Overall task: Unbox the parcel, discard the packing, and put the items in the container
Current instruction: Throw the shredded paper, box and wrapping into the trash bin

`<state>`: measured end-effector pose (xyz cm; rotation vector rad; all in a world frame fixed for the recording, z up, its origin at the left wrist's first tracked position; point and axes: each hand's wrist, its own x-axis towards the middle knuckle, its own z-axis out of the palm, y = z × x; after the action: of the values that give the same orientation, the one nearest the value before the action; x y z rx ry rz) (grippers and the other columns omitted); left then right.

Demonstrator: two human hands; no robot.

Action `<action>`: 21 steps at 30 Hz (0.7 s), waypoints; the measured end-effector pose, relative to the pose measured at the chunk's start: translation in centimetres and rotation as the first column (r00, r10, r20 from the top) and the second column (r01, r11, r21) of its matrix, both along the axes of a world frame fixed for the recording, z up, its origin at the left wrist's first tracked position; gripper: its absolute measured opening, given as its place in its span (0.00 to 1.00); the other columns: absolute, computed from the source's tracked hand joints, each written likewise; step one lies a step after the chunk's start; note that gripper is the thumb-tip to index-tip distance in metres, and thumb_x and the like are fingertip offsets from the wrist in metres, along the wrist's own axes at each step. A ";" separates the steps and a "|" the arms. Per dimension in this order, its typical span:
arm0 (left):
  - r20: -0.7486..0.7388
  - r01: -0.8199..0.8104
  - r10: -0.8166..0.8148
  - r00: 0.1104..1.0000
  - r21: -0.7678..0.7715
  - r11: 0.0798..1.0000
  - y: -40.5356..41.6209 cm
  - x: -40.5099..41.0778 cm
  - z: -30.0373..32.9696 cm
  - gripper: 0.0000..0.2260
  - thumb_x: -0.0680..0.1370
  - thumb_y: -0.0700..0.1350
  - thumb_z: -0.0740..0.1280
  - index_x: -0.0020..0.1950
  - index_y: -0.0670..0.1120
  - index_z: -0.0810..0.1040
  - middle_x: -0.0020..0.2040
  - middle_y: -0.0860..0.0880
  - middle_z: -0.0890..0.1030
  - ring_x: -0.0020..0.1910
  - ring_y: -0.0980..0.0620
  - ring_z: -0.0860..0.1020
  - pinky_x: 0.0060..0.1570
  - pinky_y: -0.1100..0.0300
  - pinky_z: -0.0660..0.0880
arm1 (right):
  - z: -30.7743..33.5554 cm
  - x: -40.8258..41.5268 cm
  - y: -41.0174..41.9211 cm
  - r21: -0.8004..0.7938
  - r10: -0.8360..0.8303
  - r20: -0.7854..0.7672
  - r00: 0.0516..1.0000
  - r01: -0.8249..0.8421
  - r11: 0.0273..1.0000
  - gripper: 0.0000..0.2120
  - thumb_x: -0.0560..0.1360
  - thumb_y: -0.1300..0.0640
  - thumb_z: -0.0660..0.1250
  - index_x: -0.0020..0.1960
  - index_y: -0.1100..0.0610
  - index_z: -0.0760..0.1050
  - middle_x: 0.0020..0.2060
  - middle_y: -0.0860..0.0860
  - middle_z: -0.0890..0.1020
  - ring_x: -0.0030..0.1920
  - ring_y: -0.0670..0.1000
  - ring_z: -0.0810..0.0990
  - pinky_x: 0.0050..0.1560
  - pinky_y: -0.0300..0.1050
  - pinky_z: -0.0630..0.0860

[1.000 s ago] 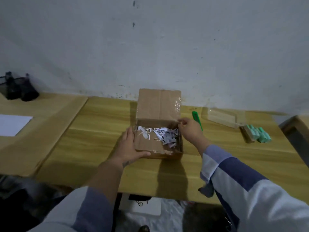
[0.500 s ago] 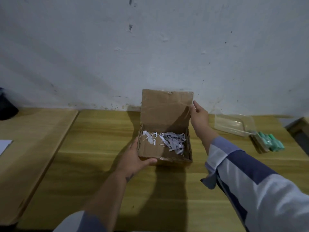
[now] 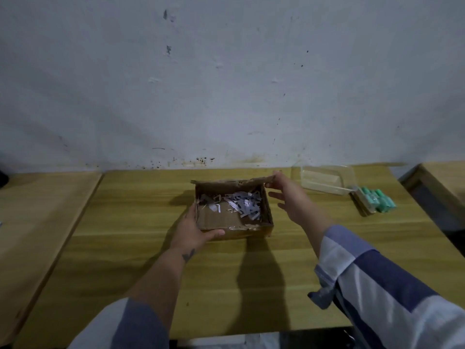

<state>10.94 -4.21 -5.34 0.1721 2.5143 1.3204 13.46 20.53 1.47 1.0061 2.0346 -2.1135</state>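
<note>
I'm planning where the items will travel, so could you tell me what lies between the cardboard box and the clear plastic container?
In the head view, only the right hand and bare tabletop lie between the cardboard box and the clear plastic container.

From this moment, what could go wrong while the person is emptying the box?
1. The shredded paper lies loose in the open cardboard box; a tilt may scatter it over the table.
2. The right hand touches only the lid's corner, so the lid could fall back.
3. The clear container and green items sit close on the right; the sleeve might knock them.
</note>
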 end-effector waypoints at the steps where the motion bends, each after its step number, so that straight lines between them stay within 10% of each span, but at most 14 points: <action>1: 0.000 -0.010 0.010 1.000 -0.001 1.000 0.0 0.1 0.0 0.44 0.57 0.58 0.81 0.69 0.53 0.67 0.61 0.52 0.79 0.59 0.51 0.78 0.58 0.55 0.75 | -0.3 0.3 0.2 -0.037 0.009 0.006 1.000 -0.009 0.999 0.17 0.77 0.44 0.59 0.58 0.55 0.75 0.55 0.51 0.79 0.58 0.54 0.76 0.65 0.55 0.61; 21: -0.031 0.071 -0.067 0.997 0.146 0.987 2.8 2.0 1.6 0.39 0.65 0.40 0.79 0.72 0.52 0.66 0.62 0.53 0.79 0.57 0.56 0.76 0.53 0.64 0.71 | -4.9 5.4 1.4 0.193 -0.058 -0.026 0.998 0.062 0.979 0.25 0.71 0.66 0.68 0.65 0.48 0.74 0.62 0.51 0.79 0.62 0.56 0.77 0.63 0.55 0.75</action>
<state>12.89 -1.43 -3.71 0.3073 2.4083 1.4842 18.86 21.94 -3.45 1.0866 2.2842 -1.9906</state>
